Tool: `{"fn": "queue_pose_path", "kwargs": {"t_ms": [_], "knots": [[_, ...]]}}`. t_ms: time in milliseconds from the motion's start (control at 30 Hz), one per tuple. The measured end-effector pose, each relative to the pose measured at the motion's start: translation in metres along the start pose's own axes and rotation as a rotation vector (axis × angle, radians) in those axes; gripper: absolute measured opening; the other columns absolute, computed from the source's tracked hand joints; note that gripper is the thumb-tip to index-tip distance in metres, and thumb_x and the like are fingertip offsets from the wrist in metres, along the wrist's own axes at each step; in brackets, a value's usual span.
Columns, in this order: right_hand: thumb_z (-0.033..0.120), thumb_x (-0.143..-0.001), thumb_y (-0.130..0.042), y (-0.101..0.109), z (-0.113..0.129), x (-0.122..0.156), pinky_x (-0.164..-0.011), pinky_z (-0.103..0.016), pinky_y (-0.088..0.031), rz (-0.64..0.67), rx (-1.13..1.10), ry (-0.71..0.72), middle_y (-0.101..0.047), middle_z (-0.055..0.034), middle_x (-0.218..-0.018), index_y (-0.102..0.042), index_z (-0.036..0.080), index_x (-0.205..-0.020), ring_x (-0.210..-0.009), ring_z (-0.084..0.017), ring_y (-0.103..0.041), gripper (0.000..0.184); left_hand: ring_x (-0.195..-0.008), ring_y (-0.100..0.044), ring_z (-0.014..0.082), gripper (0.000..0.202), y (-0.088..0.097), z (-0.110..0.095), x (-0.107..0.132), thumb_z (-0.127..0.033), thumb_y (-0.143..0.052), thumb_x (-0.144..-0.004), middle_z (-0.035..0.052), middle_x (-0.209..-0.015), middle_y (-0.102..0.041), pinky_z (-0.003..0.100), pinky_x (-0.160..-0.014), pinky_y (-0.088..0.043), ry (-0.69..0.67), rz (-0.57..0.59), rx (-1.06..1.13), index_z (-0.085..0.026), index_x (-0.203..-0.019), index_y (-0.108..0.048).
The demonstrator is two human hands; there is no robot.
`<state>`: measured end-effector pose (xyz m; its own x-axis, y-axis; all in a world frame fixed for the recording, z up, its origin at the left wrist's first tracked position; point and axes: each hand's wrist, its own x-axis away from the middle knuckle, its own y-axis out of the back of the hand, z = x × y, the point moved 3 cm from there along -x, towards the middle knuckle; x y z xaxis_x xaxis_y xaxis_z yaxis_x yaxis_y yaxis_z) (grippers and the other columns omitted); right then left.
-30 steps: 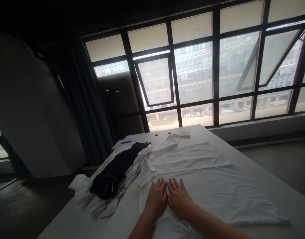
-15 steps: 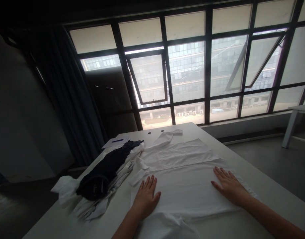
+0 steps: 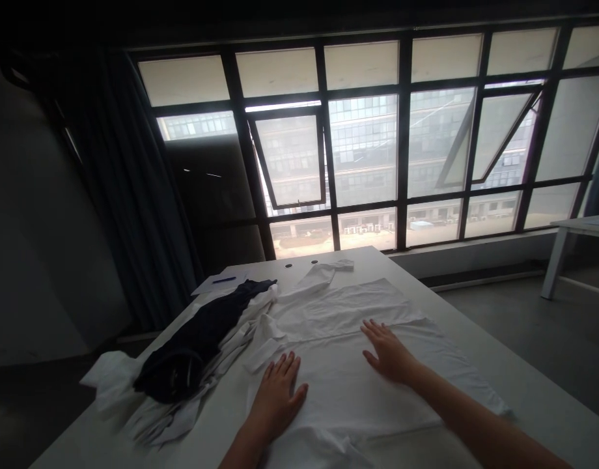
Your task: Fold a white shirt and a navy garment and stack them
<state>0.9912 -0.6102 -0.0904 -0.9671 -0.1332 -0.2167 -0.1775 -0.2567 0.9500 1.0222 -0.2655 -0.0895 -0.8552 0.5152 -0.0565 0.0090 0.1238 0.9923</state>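
A white garment (image 3: 348, 384) lies spread flat across the white table (image 3: 480, 361) in front of me. My left hand (image 3: 278, 394) rests palm down on its near left part, fingers stretched out. My right hand (image 3: 388, 352) lies flat on the cloth near its middle, fingers apart and pointing away from me. Neither hand holds anything. A white sleeve or collar piece (image 3: 329, 270) trails toward the table's far end.
A dark navy garment (image 3: 196, 342) lies on a heap of white clothes (image 3: 133, 407) at the table's left edge. A sheet of paper with a blue pen (image 3: 224, 281) sits at the far left corner. Large windows stand behind; another table (image 3: 580, 228) is at right.
My right hand slid out to the right edge of the cloth, then came back left to its middle. My left hand stayed near the left part. The view shifted slightly.
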Motion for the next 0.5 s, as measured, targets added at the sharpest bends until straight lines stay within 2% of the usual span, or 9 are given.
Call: {"fn": "queue_pose_path", "kwargs": {"t_ms": [100, 167, 233, 333, 500], "knots": [[0.057, -0.093, -0.042, -0.015, 0.025, -0.025, -0.123, -0.052, -0.003, 0.087, -0.009, -0.079, -0.019, -0.0113, -0.167, -0.032, 0.017, -0.157, -0.154, -0.030, -0.010, 0.076, -0.149, -0.030, 0.0243, 0.059, 0.005, 0.002, -0.001, -0.052, -0.042, -0.098, 0.0024, -0.161, -0.036, 0.043, -0.122, -0.020, 0.005, -0.036, 0.005, -0.028, -0.152, -0.043], [0.063, -0.094, -0.036, -0.022, 0.024, -0.033, -0.121, -0.054, -0.001, 0.133, 0.007, -0.170, -0.017, -0.0127, -0.167, -0.028, 0.017, -0.158, -0.154, -0.032, -0.009, 0.080, -0.148, -0.032, 0.0240, 0.057, 0.003, 0.005, -0.003, -0.051, -0.040, -0.099, 0.0026, -0.160, -0.037, 0.043, -0.121, -0.023, 0.010, -0.050, -0.003, -0.028, -0.152, -0.044], [0.066, -0.095, -0.030, -0.026, 0.019, -0.036, -0.121, -0.053, 0.001, 0.163, 0.028, -0.215, -0.017, -0.0138, -0.167, -0.025, 0.016, -0.159, -0.154, -0.033, -0.008, 0.082, -0.150, -0.027, 0.0252, 0.062, -0.001, 0.010, -0.005, -0.053, -0.039, -0.099, 0.0041, -0.163, -0.030, 0.044, -0.122, -0.020, 0.002, -0.040, -0.016, -0.026, -0.155, -0.037], [0.069, -0.096, -0.024, -0.030, 0.015, -0.031, -0.121, -0.052, 0.002, 0.178, 0.059, -0.206, -0.016, -0.0139, -0.167, -0.022, 0.015, -0.160, -0.154, -0.032, -0.007, 0.084, -0.154, -0.015, 0.0283, 0.071, -0.010, 0.012, -0.005, -0.060, -0.037, -0.099, 0.0057, -0.166, -0.017, 0.048, -0.124, -0.013, -0.028, 0.003, -0.035, -0.024, -0.159, -0.027], [0.070, -0.096, -0.022, -0.031, 0.019, -0.007, -0.121, -0.053, 0.003, 0.178, 0.078, -0.195, -0.015, -0.0132, -0.167, -0.021, 0.016, -0.160, -0.154, -0.032, -0.006, 0.084, -0.154, -0.009, 0.0293, 0.072, -0.009, 0.001, 0.014, -0.064, -0.035, -0.099, 0.0043, -0.167, -0.013, 0.051, -0.124, -0.009, -0.022, 0.044, -0.031, -0.027, -0.159, -0.025]]}}
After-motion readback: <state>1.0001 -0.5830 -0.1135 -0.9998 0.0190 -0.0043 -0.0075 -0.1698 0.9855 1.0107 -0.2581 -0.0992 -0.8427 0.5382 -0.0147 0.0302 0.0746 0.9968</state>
